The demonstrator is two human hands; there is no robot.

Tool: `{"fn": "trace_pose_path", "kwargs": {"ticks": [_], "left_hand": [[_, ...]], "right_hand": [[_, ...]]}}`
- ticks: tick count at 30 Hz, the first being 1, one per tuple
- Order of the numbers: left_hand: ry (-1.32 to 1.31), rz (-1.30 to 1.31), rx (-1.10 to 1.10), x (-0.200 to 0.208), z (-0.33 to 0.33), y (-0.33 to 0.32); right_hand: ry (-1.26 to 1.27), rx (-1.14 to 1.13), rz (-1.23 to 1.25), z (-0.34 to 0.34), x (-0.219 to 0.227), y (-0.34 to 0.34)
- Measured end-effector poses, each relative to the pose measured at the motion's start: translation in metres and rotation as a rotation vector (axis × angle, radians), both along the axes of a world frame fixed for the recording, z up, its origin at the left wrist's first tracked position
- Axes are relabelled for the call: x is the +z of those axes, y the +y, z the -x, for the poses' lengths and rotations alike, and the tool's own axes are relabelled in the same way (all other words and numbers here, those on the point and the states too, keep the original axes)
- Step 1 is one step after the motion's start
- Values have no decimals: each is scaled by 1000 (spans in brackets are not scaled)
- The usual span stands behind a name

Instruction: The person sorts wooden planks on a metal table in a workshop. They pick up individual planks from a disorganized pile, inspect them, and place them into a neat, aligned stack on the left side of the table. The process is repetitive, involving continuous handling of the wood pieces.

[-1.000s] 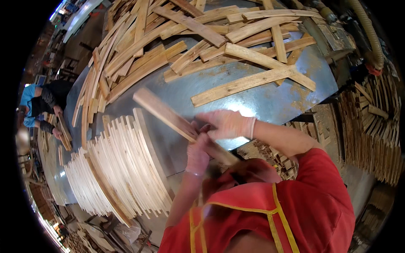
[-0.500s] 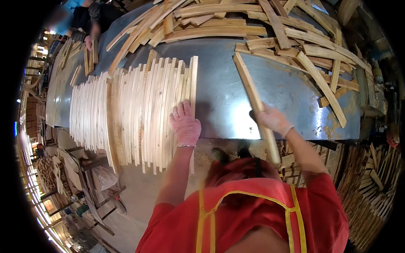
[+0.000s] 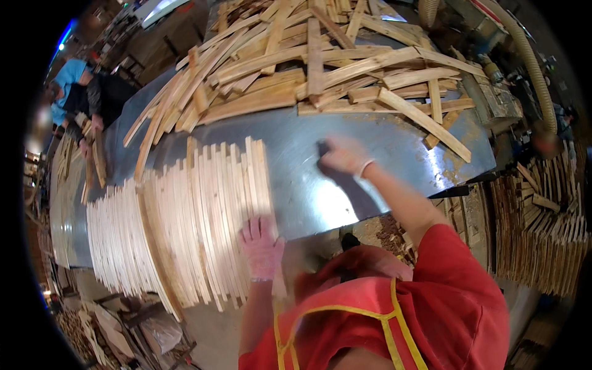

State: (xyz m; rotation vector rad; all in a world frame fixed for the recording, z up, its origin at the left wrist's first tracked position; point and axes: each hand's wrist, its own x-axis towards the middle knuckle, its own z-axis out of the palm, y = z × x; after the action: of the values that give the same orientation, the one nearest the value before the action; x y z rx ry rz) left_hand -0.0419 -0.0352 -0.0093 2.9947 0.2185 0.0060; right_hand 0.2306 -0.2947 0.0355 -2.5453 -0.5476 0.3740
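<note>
A row of pale wooden strips (image 3: 203,203) stands side by side across the left part of the metal table (image 3: 296,172), overhanging its front edge. My left hand (image 3: 261,246), in a pinkish work glove, rests on the right end of this row with its fingers stretched out over the strip ends. Over the bare metal to the right, my right hand (image 3: 346,155) is gloved, blurred and closed around a small dark object (image 3: 322,148) whose kind I cannot make out. One darker, slightly bent strip (image 3: 151,228) lies within the row.
Curved wooden pieces (image 3: 265,98) are heaped along the table's far side. One loose piece (image 3: 425,123) juts toward me at the right. At the far left a person in blue (image 3: 73,77) handles wood pieces. Stacked wood (image 3: 536,234) stands right of the table.
The wooden strip in my right hand has left it, and that hand has moved left and away from me over the table. My left hand stays at the row's end. The view has shifted.
</note>
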Motion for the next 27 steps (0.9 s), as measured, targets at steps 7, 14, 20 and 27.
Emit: {"fn": "trace_pose_path", "kwargs": {"ticks": [7,14,20,27], "left_hand": [[-1,-75,-43,5,-35,-38],[384,1183,130,27,-140,-168],[-1,1463,626,8,-177,-155],[102,-285,290,4,-109,-74]], "right_hand": [[-312,-437,658,-121,-28,-243],[203,174,184,-72,69,-94],[183,301,-211,-154,32,-24],[-480,279,324,-240,-57,-77]]}}
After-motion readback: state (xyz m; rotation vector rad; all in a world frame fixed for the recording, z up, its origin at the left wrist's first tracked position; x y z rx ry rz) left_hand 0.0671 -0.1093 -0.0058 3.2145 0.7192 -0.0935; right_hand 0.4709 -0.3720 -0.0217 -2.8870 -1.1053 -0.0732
